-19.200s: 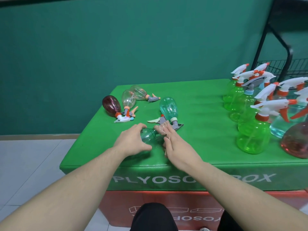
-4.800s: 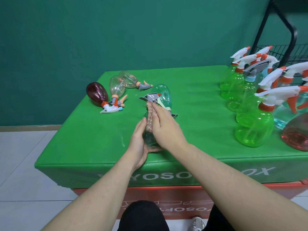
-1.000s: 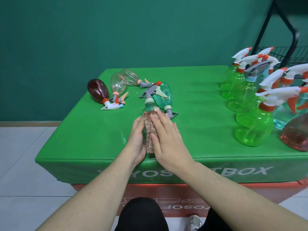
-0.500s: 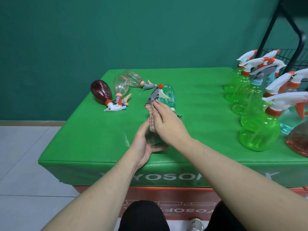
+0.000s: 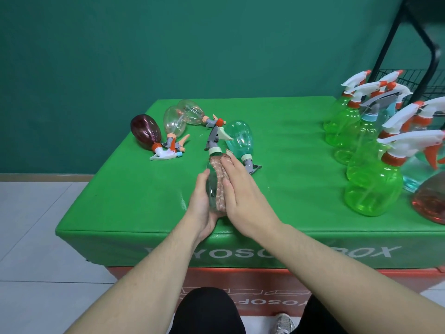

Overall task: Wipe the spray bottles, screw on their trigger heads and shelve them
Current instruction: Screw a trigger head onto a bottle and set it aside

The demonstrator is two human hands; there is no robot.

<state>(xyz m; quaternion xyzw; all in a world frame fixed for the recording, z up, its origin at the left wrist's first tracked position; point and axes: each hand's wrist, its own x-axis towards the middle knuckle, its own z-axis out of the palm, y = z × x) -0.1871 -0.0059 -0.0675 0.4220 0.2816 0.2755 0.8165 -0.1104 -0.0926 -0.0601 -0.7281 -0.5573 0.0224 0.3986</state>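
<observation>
Wiping is in hand: at the green padded bench's (image 5: pixel 289 131) six o'clock edge, the left hand (image 5: pixel 201 206) grips a clear plastic spray bottle (image 5: pixel 212 189); right hand (image 5: pixel 243 198) fingers lie flat, pressing a pinkish cloth (image 5: pixel 219 179) against it. Next probably comes shelving, toward two o'clock.

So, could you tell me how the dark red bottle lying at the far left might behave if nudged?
The dark red bottle lies on its rounded side, so it would probably roll. It looks empty and thin-walled, so likely light. Its trigger head sticks out and may stop a full turn.
</observation>
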